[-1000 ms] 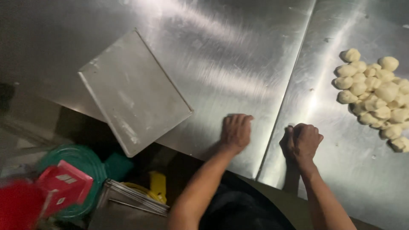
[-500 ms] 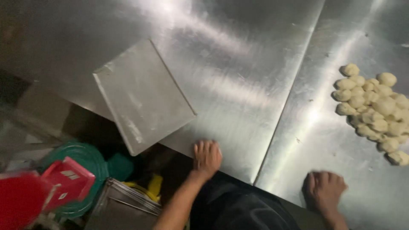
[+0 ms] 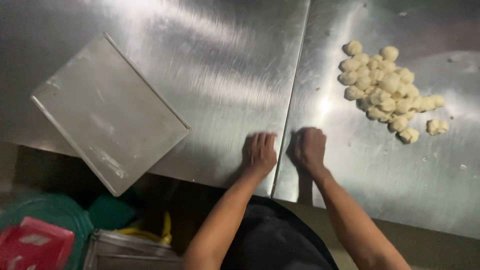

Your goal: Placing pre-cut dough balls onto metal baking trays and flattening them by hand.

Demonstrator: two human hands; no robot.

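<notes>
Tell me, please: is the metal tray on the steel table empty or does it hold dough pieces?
Empty. The metal tray shows only a bare surface with faint smears; the dough pieces lie piled on the steel table, far to its right.

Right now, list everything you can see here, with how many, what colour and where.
Steel table: one, silver, fills most of the view, with a seam down the middle.
Baking tray: one, silver grey, on the table's left part, a corner hanging over the near edge.
Dough pieces: a heap of many, too clustered to count, pale cream, on the table's right part.
Round lid: one, green, below the table at lower left.
Flat red thing: one, red, lying on the green lid, blurred.
Metal container: one, silver, below the table edge.
Left hand: flat on the table beside the seam.
Right hand: curled, knuckles up, on the table right of the seam.
</notes>
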